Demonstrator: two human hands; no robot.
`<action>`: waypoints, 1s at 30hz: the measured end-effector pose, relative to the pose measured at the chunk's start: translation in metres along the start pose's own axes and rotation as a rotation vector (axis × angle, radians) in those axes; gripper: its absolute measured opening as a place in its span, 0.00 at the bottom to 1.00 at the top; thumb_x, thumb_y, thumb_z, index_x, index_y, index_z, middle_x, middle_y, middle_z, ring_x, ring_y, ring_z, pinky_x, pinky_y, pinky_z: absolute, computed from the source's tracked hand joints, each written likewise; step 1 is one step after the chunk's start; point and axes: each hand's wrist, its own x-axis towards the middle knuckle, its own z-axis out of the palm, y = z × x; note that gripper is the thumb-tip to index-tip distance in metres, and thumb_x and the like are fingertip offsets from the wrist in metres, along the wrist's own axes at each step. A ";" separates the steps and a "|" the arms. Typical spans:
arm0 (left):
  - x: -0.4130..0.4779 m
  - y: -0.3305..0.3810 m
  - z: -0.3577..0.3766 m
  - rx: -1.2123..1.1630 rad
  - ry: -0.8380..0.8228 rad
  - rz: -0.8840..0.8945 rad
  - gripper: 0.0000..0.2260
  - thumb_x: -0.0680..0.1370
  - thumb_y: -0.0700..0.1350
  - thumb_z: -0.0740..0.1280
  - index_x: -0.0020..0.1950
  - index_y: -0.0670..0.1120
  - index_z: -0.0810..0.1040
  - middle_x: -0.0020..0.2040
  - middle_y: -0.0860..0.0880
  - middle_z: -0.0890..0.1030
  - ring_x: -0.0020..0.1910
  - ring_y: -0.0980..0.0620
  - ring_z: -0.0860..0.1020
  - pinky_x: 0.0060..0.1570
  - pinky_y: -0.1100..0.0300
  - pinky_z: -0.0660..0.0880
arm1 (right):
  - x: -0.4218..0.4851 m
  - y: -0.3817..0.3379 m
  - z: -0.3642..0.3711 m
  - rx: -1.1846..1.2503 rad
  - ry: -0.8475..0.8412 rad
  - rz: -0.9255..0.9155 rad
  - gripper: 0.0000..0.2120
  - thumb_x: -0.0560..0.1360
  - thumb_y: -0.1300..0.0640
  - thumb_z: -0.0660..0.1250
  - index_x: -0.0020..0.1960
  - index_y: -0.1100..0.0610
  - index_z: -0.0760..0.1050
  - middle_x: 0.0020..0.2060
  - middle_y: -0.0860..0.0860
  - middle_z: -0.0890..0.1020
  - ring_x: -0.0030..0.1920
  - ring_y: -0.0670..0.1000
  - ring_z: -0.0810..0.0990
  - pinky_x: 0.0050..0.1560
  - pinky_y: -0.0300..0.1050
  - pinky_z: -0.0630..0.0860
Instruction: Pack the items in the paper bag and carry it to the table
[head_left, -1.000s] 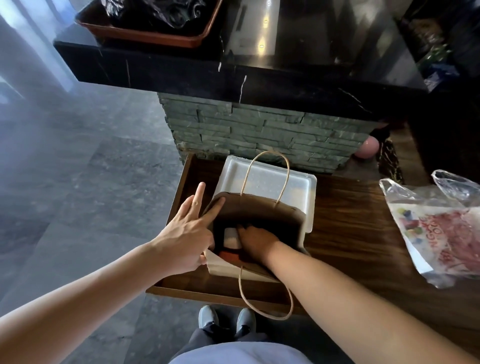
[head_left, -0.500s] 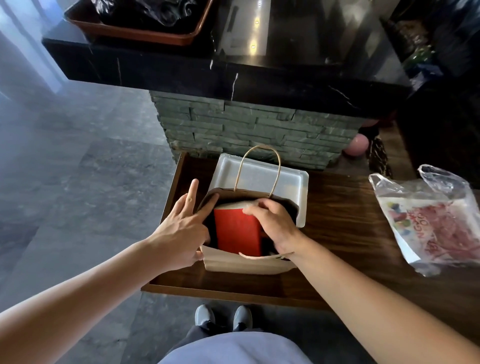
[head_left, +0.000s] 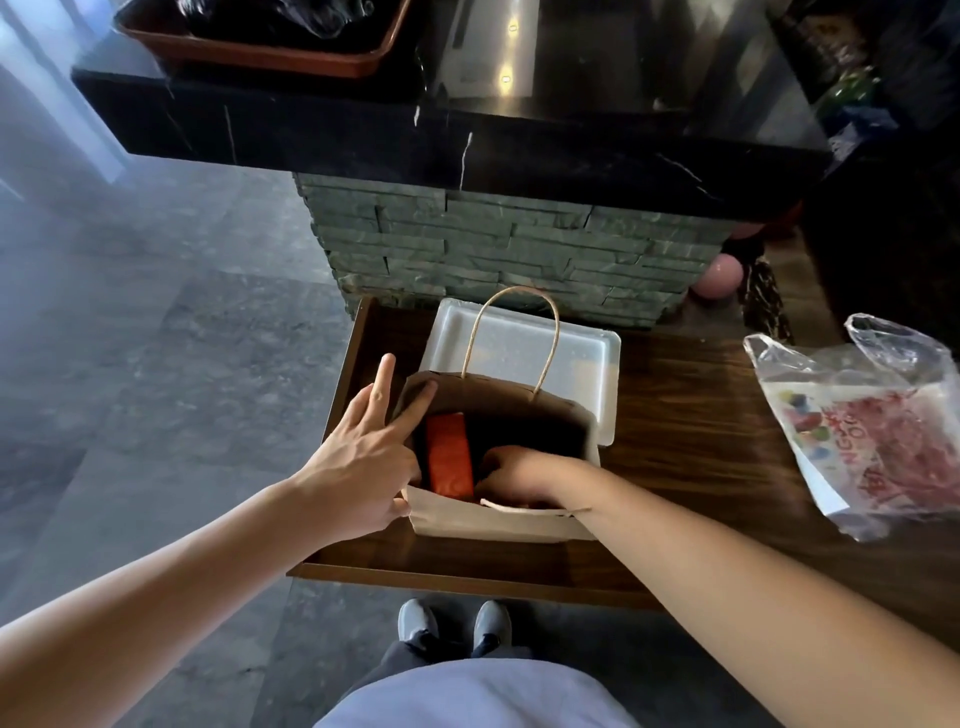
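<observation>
Paper bag (head_left: 498, 522) stands upright at the left end of the wooden counter (head_left: 685, 447), on the near side of a white tray (head_left: 582, 353), with a red box (head_left: 451, 460) on edge inside by its left wall. Left hand (head_left: 358, 467) spreads straight fingers against the bag's left rim. The right hand (head_left: 519, 473) is sunk inside, right of the box, perhaps curled, but I cannot tell whether it grips anything.

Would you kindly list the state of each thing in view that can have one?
paper bag: upright, mouth open, far handle raised, near handle folded down.
red box: inside the bag, on edge at its left side.
left hand: straight fingers pressing the bag's left rim.
right hand: inside the bag, fingers hidden.
white tray: flat behind the bag.
plastic bag: lying slumped, apart from the paper bag.
</observation>
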 end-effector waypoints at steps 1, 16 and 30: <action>0.000 0.000 0.000 -0.001 -0.001 0.000 0.09 0.70 0.59 0.73 0.43 0.56 0.85 0.80 0.44 0.50 0.73 0.30 0.29 0.75 0.38 0.47 | 0.001 -0.002 -0.001 -0.122 -0.049 -0.002 0.16 0.77 0.51 0.64 0.63 0.56 0.76 0.57 0.55 0.81 0.49 0.52 0.77 0.50 0.45 0.73; -0.003 0.001 -0.002 -0.091 0.080 -0.016 0.08 0.62 0.54 0.79 0.33 0.55 0.83 0.78 0.41 0.60 0.75 0.27 0.42 0.72 0.35 0.56 | 0.022 -0.034 0.022 -0.031 0.172 0.042 0.43 0.64 0.36 0.72 0.72 0.51 0.61 0.59 0.54 0.76 0.56 0.57 0.78 0.54 0.50 0.77; -0.002 0.007 -0.004 -0.144 0.104 0.020 0.08 0.61 0.51 0.80 0.32 0.53 0.83 0.77 0.38 0.61 0.75 0.26 0.44 0.70 0.31 0.61 | 0.027 -0.001 -0.019 -0.387 0.226 -0.089 0.33 0.73 0.64 0.67 0.75 0.59 0.58 0.69 0.62 0.70 0.65 0.63 0.74 0.62 0.51 0.72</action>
